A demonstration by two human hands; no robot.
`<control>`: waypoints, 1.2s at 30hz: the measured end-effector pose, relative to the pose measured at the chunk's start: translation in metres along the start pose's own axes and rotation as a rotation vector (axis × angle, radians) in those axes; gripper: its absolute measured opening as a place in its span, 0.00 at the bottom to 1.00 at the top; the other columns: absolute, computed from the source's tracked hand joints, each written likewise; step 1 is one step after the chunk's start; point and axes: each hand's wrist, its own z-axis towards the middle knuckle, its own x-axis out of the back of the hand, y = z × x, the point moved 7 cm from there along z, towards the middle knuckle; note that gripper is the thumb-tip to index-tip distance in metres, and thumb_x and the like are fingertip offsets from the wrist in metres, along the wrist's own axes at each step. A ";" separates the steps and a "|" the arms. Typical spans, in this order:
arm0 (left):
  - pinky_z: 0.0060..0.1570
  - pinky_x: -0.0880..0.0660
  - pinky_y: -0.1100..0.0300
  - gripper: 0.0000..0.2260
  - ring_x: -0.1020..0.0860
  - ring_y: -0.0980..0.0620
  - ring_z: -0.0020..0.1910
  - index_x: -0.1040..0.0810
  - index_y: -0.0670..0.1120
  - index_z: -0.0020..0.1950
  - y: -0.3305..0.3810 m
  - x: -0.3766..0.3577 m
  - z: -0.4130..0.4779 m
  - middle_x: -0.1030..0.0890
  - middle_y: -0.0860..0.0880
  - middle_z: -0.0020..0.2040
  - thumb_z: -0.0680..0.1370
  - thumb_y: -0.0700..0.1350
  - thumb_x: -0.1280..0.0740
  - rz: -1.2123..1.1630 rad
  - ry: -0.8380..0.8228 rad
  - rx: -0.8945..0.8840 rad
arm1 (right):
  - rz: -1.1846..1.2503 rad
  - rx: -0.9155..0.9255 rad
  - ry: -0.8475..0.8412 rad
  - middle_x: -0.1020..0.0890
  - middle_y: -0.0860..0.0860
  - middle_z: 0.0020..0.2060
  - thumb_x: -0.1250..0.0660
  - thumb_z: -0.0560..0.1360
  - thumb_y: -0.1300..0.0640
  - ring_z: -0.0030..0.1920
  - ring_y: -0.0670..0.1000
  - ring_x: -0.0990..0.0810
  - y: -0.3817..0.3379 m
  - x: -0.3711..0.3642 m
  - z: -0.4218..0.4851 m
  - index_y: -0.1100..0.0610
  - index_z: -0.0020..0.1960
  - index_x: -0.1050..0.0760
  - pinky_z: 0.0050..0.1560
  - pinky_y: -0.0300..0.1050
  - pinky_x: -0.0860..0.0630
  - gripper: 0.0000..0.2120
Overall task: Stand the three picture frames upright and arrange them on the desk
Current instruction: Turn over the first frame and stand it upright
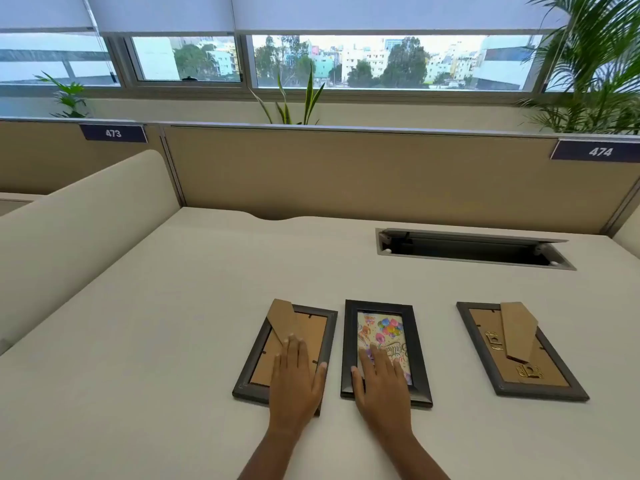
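Three dark picture frames lie flat in a row on the cream desk point(166, 341). The left frame point(256, 358) is face down, its cardboard back and stand flap showing. My left hand point(296, 379) rests flat on its near end, fingers spread. The middle frame point(417, 344) lies face up with a colourful balloon birthday card inside. My right hand point(381, 382) lies flat on its lower half, fingers apart. The right frame point(485, 362) is face down, apart from both hands, with its cardboard stand flap raised a little.
An open cable tray slot point(474, 251) is cut into the desk at the back right. A tan partition point(346, 168) runs along the back edge, with a cream divider point(79, 230) on the left. Plants and windows stand beyond the partition.
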 end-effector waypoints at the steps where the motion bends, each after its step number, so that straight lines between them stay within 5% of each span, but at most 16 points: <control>1: 0.76 0.54 0.56 0.27 0.53 0.51 0.77 0.50 0.45 0.76 -0.002 0.001 0.001 0.51 0.46 0.78 0.80 0.57 0.51 -0.011 0.012 -0.011 | 0.041 -0.013 0.017 0.13 0.56 0.45 0.38 0.74 0.52 0.46 0.55 0.15 0.000 0.001 0.001 0.57 0.48 0.16 0.42 0.54 0.18 0.13; 3: 0.76 0.50 0.53 0.26 0.49 0.47 0.77 0.44 0.45 0.74 -0.006 0.009 -0.003 0.46 0.43 0.77 0.80 0.57 0.54 -0.013 0.055 0.013 | 0.059 0.024 0.040 0.14 0.57 0.44 0.28 0.66 0.56 0.46 0.56 0.15 -0.004 0.002 0.001 0.59 0.48 0.17 0.41 0.53 0.18 0.12; 6: 0.64 0.30 0.42 0.35 0.29 0.38 0.67 0.27 0.40 0.64 -0.013 0.031 -0.005 0.27 0.35 0.66 0.78 0.59 0.64 0.094 0.197 0.068 | 0.049 0.138 0.047 0.14 0.53 0.44 0.32 0.69 0.54 0.45 0.54 0.15 -0.020 0.002 -0.003 0.56 0.47 0.17 0.40 0.44 0.18 0.10; 10: 0.70 0.37 0.48 0.27 0.40 0.43 0.73 0.44 0.45 0.74 -0.046 0.032 -0.006 0.39 0.40 0.74 0.79 0.58 0.50 0.135 0.095 0.315 | 0.092 0.251 -0.083 0.18 0.47 0.34 0.22 0.57 0.48 0.34 0.46 0.19 -0.054 0.001 -0.017 0.52 0.38 0.18 0.31 0.36 0.22 0.13; 12: 0.65 0.30 0.54 0.26 0.33 0.46 0.69 0.44 0.45 0.73 -0.052 0.033 -0.006 0.33 0.42 0.70 0.79 0.57 0.49 0.147 0.087 0.333 | 0.103 0.211 -0.125 0.20 0.48 0.32 0.22 0.56 0.46 0.32 0.46 0.21 -0.062 0.002 -0.020 0.53 0.35 0.19 0.29 0.36 0.24 0.14; 14: 0.57 0.26 0.59 0.22 0.27 0.50 0.62 0.40 0.45 0.71 -0.048 0.040 -0.005 0.27 0.45 0.64 0.80 0.54 0.48 0.144 0.113 0.297 | 0.158 0.093 -0.144 0.20 0.51 0.41 0.28 0.65 0.45 0.42 0.49 0.21 -0.062 0.005 -0.017 0.55 0.45 0.19 0.38 0.40 0.23 0.15; 17: 0.53 0.25 0.59 0.18 0.25 0.50 0.57 0.36 0.44 0.68 -0.050 0.045 -0.002 0.24 0.45 0.59 0.80 0.49 0.48 0.047 0.117 0.320 | 0.318 -0.060 -0.301 0.29 0.53 0.60 0.45 0.77 0.46 0.60 0.52 0.32 -0.063 -0.013 -0.016 0.58 0.69 0.38 0.58 0.42 0.31 0.24; 21: 0.55 0.26 0.55 0.17 0.26 0.46 0.58 0.37 0.43 0.68 -0.050 0.051 0.001 0.26 0.42 0.60 0.80 0.45 0.47 -0.042 0.072 0.370 | 0.511 -0.159 -0.440 0.33 0.56 0.61 0.43 0.77 0.49 0.63 0.54 0.34 -0.073 -0.023 -0.018 0.55 0.74 0.51 0.61 0.41 0.32 0.30; 26: 0.57 0.29 0.49 0.13 0.28 0.40 0.59 0.31 0.38 0.62 -0.067 0.049 0.007 0.27 0.37 0.59 0.80 0.42 0.45 -0.281 -0.019 0.493 | 0.649 -0.283 -0.502 0.34 0.59 0.62 0.42 0.77 0.55 0.64 0.56 0.34 -0.068 -0.019 -0.013 0.52 0.72 0.46 0.64 0.44 0.33 0.25; 31: 0.42 0.35 0.58 0.13 0.30 0.46 0.42 0.31 0.40 0.36 -0.079 0.047 0.016 0.28 0.44 0.37 0.80 0.38 0.47 -0.658 -0.172 0.482 | 0.733 -0.261 -0.439 0.27 0.59 0.59 0.47 0.78 0.66 0.56 0.54 0.27 -0.054 -0.006 -0.005 0.55 0.66 0.32 0.56 0.41 0.29 0.18; 36: 0.33 0.27 0.58 0.11 0.26 0.48 0.38 0.28 0.38 0.43 -0.069 0.062 0.015 0.24 0.42 0.40 0.81 0.38 0.47 -1.125 -0.288 0.610 | 0.877 -0.195 -0.337 0.23 0.53 0.55 0.48 0.76 0.73 0.53 0.46 0.27 -0.033 0.017 0.014 0.58 0.58 0.24 0.54 0.35 0.29 0.20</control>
